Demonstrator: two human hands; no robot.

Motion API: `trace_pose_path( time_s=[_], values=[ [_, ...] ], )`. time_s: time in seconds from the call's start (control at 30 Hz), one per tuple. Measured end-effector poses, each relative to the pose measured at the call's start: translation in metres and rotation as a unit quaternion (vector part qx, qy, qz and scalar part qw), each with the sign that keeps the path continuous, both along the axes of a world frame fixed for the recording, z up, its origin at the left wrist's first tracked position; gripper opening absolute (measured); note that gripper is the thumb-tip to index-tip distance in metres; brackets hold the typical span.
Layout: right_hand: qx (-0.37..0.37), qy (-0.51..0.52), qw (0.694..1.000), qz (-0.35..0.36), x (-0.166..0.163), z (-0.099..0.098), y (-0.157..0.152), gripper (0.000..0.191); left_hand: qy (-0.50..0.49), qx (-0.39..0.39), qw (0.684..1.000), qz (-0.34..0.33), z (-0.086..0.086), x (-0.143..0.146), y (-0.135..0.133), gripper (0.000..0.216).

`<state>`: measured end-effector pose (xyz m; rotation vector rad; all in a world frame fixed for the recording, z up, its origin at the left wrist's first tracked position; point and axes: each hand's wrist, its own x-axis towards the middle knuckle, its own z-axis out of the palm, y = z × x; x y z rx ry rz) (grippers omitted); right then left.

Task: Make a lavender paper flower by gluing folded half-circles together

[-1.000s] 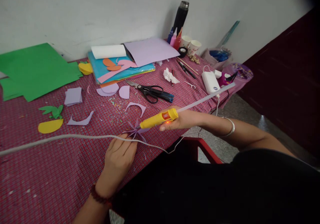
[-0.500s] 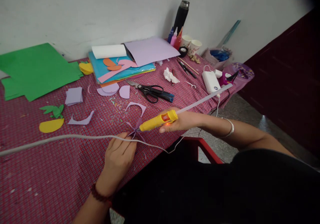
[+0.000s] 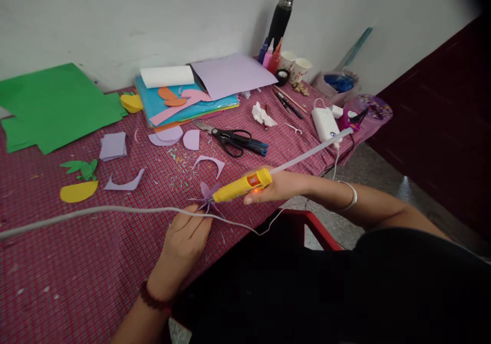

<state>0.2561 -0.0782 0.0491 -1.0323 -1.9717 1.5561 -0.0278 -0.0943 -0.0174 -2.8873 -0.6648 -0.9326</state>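
My right hand [image 3: 278,186] grips a yellow glue gun [image 3: 241,186] with a long glue stick [image 3: 310,152] poking out behind and an orange light glowing. Its nozzle points down at a small purple paper flower [image 3: 207,195] on the red checked tablecloth [image 3: 76,267]. My left hand [image 3: 183,244] lies just below the flower, fingertips pressed together on its near edge. A white cord [image 3: 115,211] runs across the cloth over my left fingers.
Black scissors [image 3: 233,139] lie behind the flower, with purple paper scraps [image 3: 169,137] and a purple arc [image 3: 210,162]. Green sheets [image 3: 53,104], a coloured paper stack [image 3: 192,98], a black flask [image 3: 279,22], cups [image 3: 293,65] and a white power bank [image 3: 324,123] stand further back. A red stool [image 3: 307,229] is below the table edge.
The glue gun's nozzle has shifted slightly left and down onto the flower. My left hand has stayed at the flower's edge.
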Motion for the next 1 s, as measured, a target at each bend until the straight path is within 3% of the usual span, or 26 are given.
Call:
trace_pose_path(
  time_s=[1.0],
  values=[
    [-0.025, 0.034, 0.999, -0.006, -0.0012, -0.0066, -0.0044, 0.034, -0.012, -0.001, 1.0, 0.007, 0.001, 0.0019, 0.0008, 0.023]
  ],
)
